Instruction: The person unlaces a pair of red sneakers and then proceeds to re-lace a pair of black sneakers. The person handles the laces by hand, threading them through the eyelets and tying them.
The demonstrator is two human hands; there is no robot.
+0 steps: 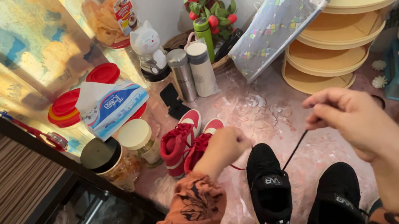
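While the right hand [353,117] pinches a taut black lace [294,151] at centre frame, the left hand [224,146] is clenched on the black shoe [270,192].

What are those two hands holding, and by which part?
The right hand pinches a black shoelace by its end, pulled taut from the black shoe. The left hand rests at that shoe's toe; its grip is hidden.

Black shoe [270,191] w/ lace [294,150] pulled taut
Stood upright on pink marbled counter, toe pointing away; thin black lace ran diagonally up to the right, second black shoe [335,200] just beside.
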